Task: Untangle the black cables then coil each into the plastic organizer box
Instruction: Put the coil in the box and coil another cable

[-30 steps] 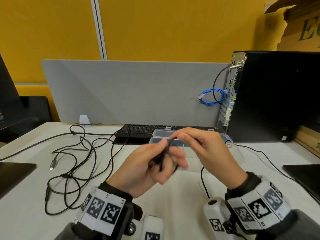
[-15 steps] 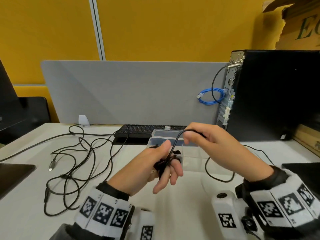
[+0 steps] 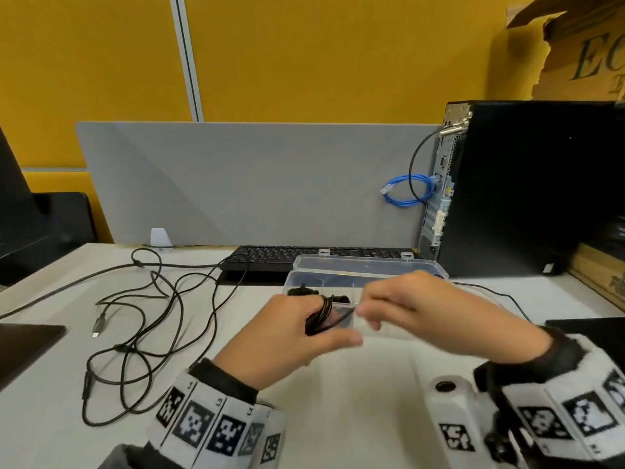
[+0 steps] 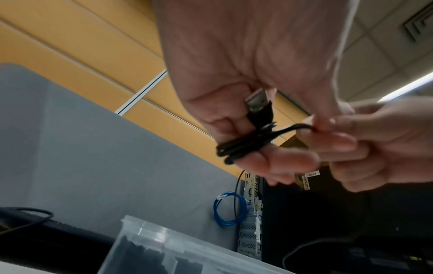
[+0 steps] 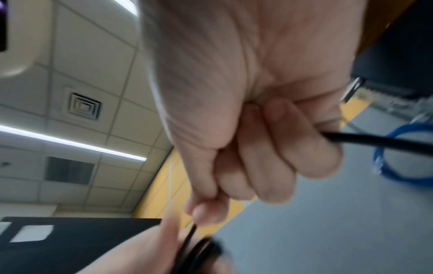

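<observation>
While the left hand (image 3: 287, 336) keeps a cable (image 3: 323, 316) wound in tight turns round its fingers (image 4: 276, 163), with the USB plug (image 4: 259, 103) tucked against the palm, the right hand (image 3: 429, 316) has come back in close from the wider pull of half a second ago; its fingers pinch the free tail just beside the coil, so the slack that hung in a loop under that hand is now gone and only a short end seems left to wrap; the coil hangs above the bench, just in front of the open box (image 3: 367, 265) near the far edge, where dark coils already lie in some compartments; a tangle (image 3: 135, 319) of black cables lies untouched toward the left edge, so the job looks partly done, and this coil should soon be ready to drop into a compartment.
</observation>
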The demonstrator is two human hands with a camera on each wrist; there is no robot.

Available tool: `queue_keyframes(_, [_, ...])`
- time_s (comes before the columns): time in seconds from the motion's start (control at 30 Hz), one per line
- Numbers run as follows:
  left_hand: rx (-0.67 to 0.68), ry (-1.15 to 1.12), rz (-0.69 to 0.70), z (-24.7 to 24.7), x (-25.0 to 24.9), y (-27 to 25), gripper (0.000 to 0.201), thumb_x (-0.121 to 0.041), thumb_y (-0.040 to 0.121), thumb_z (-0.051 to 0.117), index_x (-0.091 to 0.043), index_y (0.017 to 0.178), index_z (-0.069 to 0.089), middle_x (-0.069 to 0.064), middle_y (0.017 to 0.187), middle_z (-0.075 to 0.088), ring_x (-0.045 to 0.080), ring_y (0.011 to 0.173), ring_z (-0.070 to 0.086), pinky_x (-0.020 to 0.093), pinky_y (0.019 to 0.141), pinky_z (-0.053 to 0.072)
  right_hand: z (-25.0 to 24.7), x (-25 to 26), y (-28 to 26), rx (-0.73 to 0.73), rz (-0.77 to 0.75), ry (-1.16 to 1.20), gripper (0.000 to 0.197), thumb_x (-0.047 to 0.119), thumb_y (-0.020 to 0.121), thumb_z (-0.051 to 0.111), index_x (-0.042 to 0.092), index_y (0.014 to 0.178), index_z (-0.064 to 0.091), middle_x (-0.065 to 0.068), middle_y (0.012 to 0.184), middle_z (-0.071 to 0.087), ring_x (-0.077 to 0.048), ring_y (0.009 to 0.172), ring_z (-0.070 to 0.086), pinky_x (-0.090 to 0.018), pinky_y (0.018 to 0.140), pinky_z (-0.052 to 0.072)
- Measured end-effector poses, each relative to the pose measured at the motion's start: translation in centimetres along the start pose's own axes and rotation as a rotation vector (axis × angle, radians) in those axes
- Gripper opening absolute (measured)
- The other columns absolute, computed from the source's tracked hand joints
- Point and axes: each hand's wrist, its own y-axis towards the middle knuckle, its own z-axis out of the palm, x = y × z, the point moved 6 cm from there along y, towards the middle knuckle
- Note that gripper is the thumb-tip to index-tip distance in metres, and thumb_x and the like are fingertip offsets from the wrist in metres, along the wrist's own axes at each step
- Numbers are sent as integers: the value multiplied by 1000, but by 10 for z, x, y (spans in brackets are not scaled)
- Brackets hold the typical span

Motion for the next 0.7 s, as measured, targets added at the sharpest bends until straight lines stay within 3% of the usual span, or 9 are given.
queue_keyframes(0.1, [-80,125,-45,-11,8,1,39,-51,82,57,-12,76,63,1,65,59,3,54,45,17,55,37,-38,-45,-16,-205,118,-33,37,57,82,38,29,60,49,15,56,53,-4,52,46,-12,56,38])
queue_keyframes(0.2, [-298,191,-115,-36,22,-2,35,-43,89,50,-16,68,58,-1,59,56,6,51,45,15,56,39,-72,-85,-33,-328,250,-153,32,47,87,40,26,64,49,7,60,53,-9,58,53,-15,53,37])
queue_keyframes(0.33, [-539,260,-258,-63,49,-13,36,-38,92,49,-10,73,61,1,62,59,13,61,54,17,54,35,-112,-132,-63,-500,469,-360,59,65,75,22,19,76,58,-3,67,58,-24,67,57,-36,63,47])
queue_keyframes(0.43, [-490,212,-283,-53,51,-9,36,-39,93,45,-15,73,61,-8,63,56,5,61,52,15,54,33,-118,-134,-76,-501,623,-688,77,62,77,5,11,88,62,-8,64,57,-31,64,58,-42,63,46])
queue_keyframes(0.5, [-404,131,-289,-40,47,-6,37,-41,94,42,-17,72,61,-9,62,55,1,54,49,15,51,32,-106,-124,-68,-392,699,-853,89,61,79,-11,18,109,61,-10,84,64,-31,82,60,-38,71,42])
queue_keyframes(0.57, [-339,-34,-265,-27,42,-3,39,-39,94,43,-15,71,62,-6,58,55,2,43,46,13,48,37,-84,-100,-47,-367,618,-685,80,68,80,-5,33,133,43,-2,114,60,-26,108,53,-42,85,40])
queue_keyframes(0.63, [-276,-217,-230,-17,35,0,41,-37,94,44,-10,70,63,-4,54,53,5,38,42,16,48,39,-42,-57,-17,-251,376,-344,68,69,80,11,43,141,23,12,130,46,-13,127,36,-47,109,25])
queue_keyframes(0.67, [-233,-310,-217,-13,31,1,42,-37,93,44,-9,69,63,-4,52,52,9,37,41,19,50,39,-21,-32,-3,-170,257,-269,61,66,83,17,46,141,21,17,132,42,-6,130,30,-45,114,15])
queue_keyframes(0.7, [-190,-413,-205,-10,25,1,44,-39,91,43,-7,68,63,-4,49,51,11,37,39,20,52,38,-3,-10,8,-133,141,-217,51,62,88,22,47,137,29,19,131,44,-2,128,32,-43,115,14])
